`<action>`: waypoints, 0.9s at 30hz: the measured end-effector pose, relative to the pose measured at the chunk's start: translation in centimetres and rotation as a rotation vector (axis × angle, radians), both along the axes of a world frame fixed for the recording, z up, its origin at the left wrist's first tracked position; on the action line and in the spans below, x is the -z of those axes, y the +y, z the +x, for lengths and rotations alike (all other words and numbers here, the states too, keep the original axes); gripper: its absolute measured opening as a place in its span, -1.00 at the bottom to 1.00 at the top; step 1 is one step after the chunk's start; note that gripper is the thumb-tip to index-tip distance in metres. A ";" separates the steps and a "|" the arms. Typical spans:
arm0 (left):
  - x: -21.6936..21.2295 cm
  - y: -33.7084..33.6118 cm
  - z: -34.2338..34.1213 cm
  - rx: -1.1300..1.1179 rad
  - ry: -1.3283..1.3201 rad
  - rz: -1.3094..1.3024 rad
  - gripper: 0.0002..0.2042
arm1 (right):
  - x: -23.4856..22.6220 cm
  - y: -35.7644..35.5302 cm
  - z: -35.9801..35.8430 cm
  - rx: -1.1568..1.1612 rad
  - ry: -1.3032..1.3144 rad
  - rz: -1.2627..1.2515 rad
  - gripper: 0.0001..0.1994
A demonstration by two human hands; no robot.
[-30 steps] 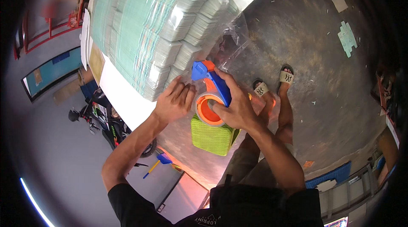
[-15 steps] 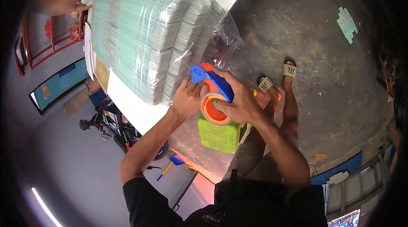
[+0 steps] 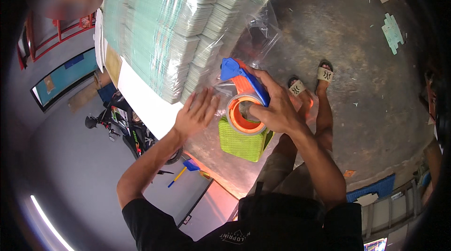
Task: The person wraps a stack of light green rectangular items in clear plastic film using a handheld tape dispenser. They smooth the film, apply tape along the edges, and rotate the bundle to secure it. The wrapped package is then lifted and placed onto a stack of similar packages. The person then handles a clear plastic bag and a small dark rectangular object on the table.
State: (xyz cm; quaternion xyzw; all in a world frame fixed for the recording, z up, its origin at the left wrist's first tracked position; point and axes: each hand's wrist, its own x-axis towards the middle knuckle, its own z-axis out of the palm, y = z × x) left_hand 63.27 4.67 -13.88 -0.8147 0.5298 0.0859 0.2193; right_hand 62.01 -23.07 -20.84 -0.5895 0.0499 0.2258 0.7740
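In my right hand (image 3: 279,103) is an orange and blue tape dispenser (image 3: 240,83), my thumb reaching to its tape roll and my fingers around its blue side. My left hand (image 3: 197,112) holds nothing. Its fingers are stretched out at the near end of a large stack of pale green printed card pieces (image 3: 145,30), touching or just beside the plastic there. Clear plastic film (image 3: 265,32) wraps the stack and hangs loose at its right end. Whether a strip of tape runs from the dispenser to the film, I cannot tell.
The stack rests on a white table (image 3: 145,110). Below the dispenser stands a lime-green woven-looking block (image 3: 242,145). A motorcycle (image 3: 129,129) is parked at the left, near a blue dustpan (image 3: 191,164). Another person is at the far left. Paper scraps lie on the concrete floor (image 3: 371,100).
My left hand has moved left and down from the dispenser, and its fingers have straightened. The dispenser, still in my right hand, sits slightly farther right in view. The view has shifted a little.
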 end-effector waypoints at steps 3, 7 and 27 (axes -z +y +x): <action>1.5 -0.2 1.8 -0.018 0.027 0.004 -0.64 | 0.6 0.0 -0.2 0.005 -0.039 -0.012 -0.27; 0.0 -3.3 4.6 -0.012 0.098 -0.059 -0.74 | 0.2 0.1 -0.2 0.012 0.047 0.045 -0.25; 7.4 -8.2 -11.7 -0.744 0.782 -0.476 -0.54 | 1.1 -1.1 0.0 -0.014 0.096 0.177 -0.25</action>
